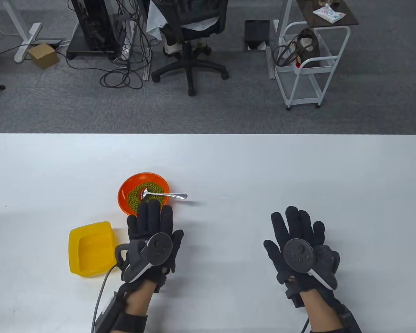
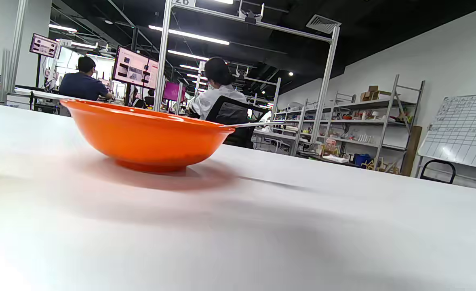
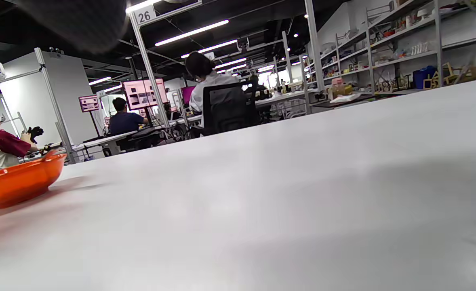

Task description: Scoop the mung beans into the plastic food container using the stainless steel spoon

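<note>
An orange bowl (image 1: 126, 189) of green mung beans (image 1: 138, 193) stands on the white table. A steel spoon (image 1: 166, 195) lies in it, bowl end in the beans, handle sticking out over the right rim. A yellow plastic container (image 1: 90, 248), empty, sits left of my left hand. My left hand (image 1: 152, 229) lies flat, palm down, fingertips just short of the bowl's near rim, holding nothing. My right hand (image 1: 300, 236) lies flat on the table far to the right, fingers spread, empty. The bowl also shows in the left wrist view (image 2: 145, 135) and at the right wrist view's left edge (image 3: 15, 182).
The table's far edge (image 1: 208, 134) runs across the middle of the table view. Beyond it are an office chair (image 1: 190, 38) and a white cart (image 1: 306, 66) on the floor.
</note>
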`<state>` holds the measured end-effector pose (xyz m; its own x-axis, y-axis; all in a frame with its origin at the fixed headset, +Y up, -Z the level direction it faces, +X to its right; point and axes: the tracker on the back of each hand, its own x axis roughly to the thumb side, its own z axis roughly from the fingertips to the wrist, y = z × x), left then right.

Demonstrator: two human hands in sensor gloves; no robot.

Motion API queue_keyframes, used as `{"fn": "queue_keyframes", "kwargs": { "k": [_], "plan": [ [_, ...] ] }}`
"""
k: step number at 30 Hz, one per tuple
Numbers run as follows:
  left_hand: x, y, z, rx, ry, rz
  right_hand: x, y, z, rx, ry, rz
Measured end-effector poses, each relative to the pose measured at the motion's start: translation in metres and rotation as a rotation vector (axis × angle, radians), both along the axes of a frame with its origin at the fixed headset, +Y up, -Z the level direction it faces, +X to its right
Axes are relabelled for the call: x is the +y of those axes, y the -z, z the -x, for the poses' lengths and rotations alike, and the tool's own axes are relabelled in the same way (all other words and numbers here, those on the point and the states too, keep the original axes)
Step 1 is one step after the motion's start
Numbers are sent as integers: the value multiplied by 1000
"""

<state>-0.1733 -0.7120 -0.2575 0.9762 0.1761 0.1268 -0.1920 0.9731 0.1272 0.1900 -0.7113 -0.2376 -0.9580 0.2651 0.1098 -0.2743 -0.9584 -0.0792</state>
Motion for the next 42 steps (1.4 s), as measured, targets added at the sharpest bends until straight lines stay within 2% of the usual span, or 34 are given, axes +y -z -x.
{"fn": "queue_keyframes", "kwargs": {
  "k": [8, 13, 17, 22, 25, 30, 33, 42],
  "plan": [
    [1, 0, 4, 14, 0, 11, 0, -1, 2, 7, -14, 6],
    [2, 2, 17, 78, -11, 18, 0, -1, 2, 9, -19, 10],
    [0, 6, 40, 180, -32, 29, 0, -1, 2, 7, -15, 12],
    [-6, 7, 78, 423, -8, 48, -1, -1, 2, 15, -12, 26],
    [-13, 6, 101, 555, -14, 132, -1, -1, 2, 20, -12, 30],
    [-31, 8, 123, 642, 6, 307, -1, -2, 2, 23, -8, 42],
    [-42, 8, 129, 664, -31, 403, -1, -2, 2, 22, -8, 47],
    [-51, 9, 134, 665, -147, 496, -4, -1, 2, 20, -11, 80]
  ]
}}
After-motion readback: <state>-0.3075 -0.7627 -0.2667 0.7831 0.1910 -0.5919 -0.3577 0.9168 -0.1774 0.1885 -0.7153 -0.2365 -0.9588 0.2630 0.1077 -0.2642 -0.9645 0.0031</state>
